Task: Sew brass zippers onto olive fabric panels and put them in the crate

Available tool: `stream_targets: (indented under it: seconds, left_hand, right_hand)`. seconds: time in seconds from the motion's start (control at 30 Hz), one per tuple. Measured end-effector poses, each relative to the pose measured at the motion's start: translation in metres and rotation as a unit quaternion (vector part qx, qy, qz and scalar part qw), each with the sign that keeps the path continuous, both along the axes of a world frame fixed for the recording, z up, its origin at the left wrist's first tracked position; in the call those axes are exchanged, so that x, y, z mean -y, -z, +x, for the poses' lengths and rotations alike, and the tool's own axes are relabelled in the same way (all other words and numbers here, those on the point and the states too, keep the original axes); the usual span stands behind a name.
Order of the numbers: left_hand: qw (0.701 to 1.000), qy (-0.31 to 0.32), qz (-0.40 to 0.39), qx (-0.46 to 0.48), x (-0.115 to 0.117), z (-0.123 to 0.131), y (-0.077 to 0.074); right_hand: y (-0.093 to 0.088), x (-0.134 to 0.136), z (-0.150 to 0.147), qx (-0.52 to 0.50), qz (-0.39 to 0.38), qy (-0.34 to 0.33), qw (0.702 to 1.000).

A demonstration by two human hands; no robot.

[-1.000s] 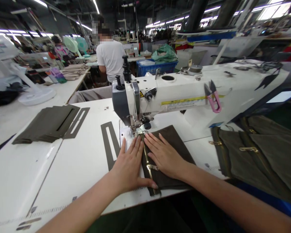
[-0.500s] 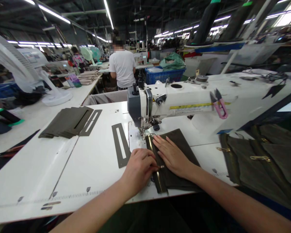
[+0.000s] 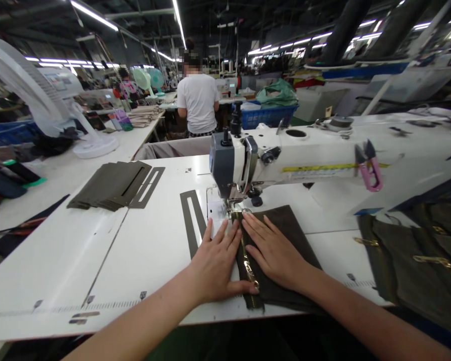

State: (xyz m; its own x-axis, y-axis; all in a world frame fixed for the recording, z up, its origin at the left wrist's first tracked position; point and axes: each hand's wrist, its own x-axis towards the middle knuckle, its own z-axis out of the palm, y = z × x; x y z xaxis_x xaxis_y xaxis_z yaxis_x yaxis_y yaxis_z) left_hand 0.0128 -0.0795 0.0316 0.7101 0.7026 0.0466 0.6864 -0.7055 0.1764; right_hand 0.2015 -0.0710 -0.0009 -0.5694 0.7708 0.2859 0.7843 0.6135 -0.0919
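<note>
While left hand (image 3: 216,263) and right hand (image 3: 274,250) lie flat, fingers spread, gripping nothing, either side of brass zipper (image 3: 248,265) on dark fabric panel (image 3: 293,230), lower centre of frame: fingertips near presser foot (image 3: 235,208). Needle strike likely if they creep forward. Uneven pressure could skew seam.

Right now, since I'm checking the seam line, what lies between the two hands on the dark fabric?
A brass zipper lies between the left hand and the right hand, running up toward the sewing machine; the head view shows it.
</note>
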Motion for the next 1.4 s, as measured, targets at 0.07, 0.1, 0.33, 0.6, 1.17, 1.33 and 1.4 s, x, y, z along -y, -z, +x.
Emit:
stream_targets:
  seconds: [0.07,0.1,0.33,0.6,1.17,1.33,1.4]
  left_hand:
    - [1.0,-0.009,0.002,-0.015,-0.004,-0.011,-0.002]
    - [0.999,-0.032,0.008,-0.023,-0.005,-0.019,-0.004]
    - [0.993,-0.081,-0.004,-0.084,0.04,-0.069,-0.006]
    - [0.999,-0.015,0.04,-0.033,0.078,-0.066,0.002]
    - [0.973,0.011,0.194,0.126,0.0,-0.008,0.003]
    - [0.981,0.003,0.181,0.077,-0.011,0.001,0.014]
    - [0.983,-0.004,0.168,0.07,-0.012,0.0,0.013]
  right_hand:
    - [0.001,0.0,0.001,0.0,-0.003,-0.001,1.0]
    - [0.001,0.001,0.002,-0.003,-0.005,-0.003,1.0]
    - [0.003,0.001,0.001,-0.001,-0.009,0.007,1.0]
    - [0.001,-0.004,0.0,-0.02,-0.003,0.023,1.0]
    - [-0.005,0.011,-0.008,-0.069,-0.025,-0.014,0.997]
    - [-0.007,0.009,-0.006,-0.082,-0.029,-0.019,0.996]
    - [-0.007,0.009,-0.006,-0.089,-0.03,-0.018,0.995]
